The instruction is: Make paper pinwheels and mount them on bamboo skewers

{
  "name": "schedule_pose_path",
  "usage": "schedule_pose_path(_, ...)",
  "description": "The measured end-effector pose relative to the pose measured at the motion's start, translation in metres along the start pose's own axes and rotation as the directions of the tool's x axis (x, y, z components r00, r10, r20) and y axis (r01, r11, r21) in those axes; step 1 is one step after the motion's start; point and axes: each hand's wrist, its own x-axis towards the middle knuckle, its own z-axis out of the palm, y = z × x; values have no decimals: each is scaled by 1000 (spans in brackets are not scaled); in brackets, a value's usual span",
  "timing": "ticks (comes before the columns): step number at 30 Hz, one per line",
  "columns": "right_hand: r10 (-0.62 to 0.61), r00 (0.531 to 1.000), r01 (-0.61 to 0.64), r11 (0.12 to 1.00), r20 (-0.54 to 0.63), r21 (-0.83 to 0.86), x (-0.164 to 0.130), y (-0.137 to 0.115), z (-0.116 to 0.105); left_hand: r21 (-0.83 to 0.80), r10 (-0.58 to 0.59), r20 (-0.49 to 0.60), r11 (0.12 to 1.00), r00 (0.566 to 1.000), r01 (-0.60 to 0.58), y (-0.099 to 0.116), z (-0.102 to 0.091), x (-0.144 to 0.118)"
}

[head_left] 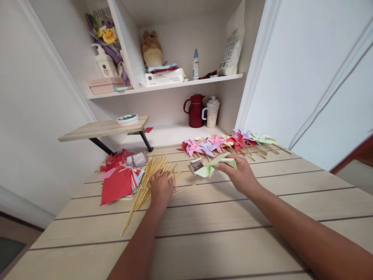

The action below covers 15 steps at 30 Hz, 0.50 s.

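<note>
My right hand (240,175) pinches a pale green paper pinwheel (214,166) between thumb and fingers, above the tabletop. Just behind the pinwheel sits a small open box (196,166) with tiny dark metal pieces in it, partly covered by a paper blade. On the left, my left hand (161,187) rests on a loose pile of thin wooden sticks (145,184). Its fingers are bent and slightly apart over the sticks; the fingertips are partly hidden. One stick (184,189) lies apart, right of that hand.
Finished pinwheels (215,144) on sticks lie in a row at the back right. Stacked coloured paper squares (116,186) and a clear plastic box (136,159) are at left, near a small raised shelf (103,127). A red jug (196,111) and a cup (212,112) stand behind.
</note>
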Motion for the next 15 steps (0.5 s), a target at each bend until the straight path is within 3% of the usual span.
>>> schedule_pose_path(5,4,1000,-4,1000,-4,-19,0,-1,-1,4,12,51,1000,999,-12,4,-1,-3)
schedule_pose_path(9,-19,1000,19,1000,-10,-10,1,0,-2,-92,59,-38,994,998,-62,2,-7,0)
schedule_pose_path(12,-18,1000,18,1000,-12,4,2,1,-2,-132,116,-137,982,984,-134,-2,-20,7)
schedule_pose_path(15,-9,1000,9,1000,-7,19,3,1,-2,-43,145,-90,988,985,-149,-9,-40,24)
